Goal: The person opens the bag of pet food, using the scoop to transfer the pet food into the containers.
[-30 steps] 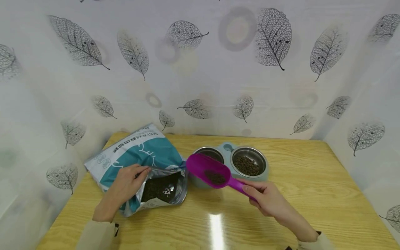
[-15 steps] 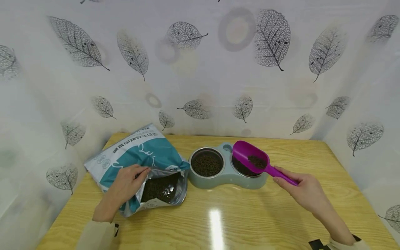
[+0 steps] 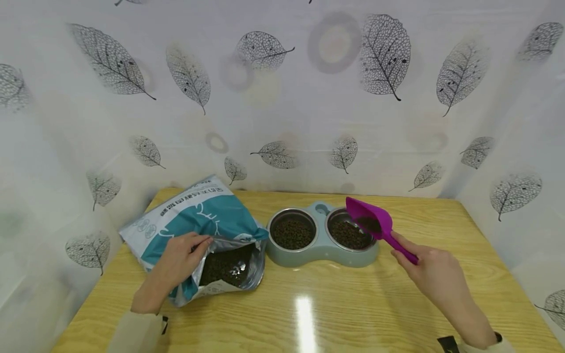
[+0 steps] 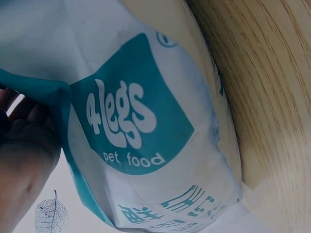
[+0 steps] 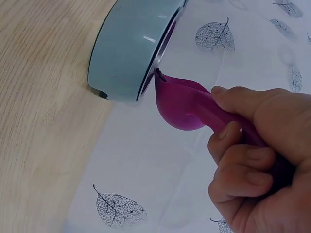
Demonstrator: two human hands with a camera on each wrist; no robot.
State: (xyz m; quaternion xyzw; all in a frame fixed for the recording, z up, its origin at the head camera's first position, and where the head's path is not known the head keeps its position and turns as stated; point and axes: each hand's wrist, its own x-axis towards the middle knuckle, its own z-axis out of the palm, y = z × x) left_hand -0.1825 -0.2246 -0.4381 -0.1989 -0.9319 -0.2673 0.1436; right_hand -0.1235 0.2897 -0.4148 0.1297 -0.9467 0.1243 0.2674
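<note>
My right hand (image 3: 434, 272) grips the handle of a purple scoop (image 3: 383, 220), its fingers curled round it in the right wrist view. The scoop tilts leftward over the right bowl of a pale blue double pet feeder (image 3: 324, 255), with brown kibble still in it. Both steel bowls hold kibble: the left bowl (image 3: 293, 230) and the right bowl (image 3: 346, 233). My left hand (image 3: 178, 257) pinches the upper edge of the mouth of a teal and white pet food bag (image 3: 220, 211), holding it apart. Dark kibble shows inside. "4legs pet food" is printed on the bag (image 4: 131, 116).
All of this stands on a wood-grain table (image 3: 344, 314). A white curtain (image 3: 282, 108) printed with leaves hangs behind the table and at both sides. The bag lies close to the left of the feeder.
The scoop has moved right from between the bag and the left bowl to the right bowl, and has tipped over it. My left hand and the bag have stayed put.
</note>
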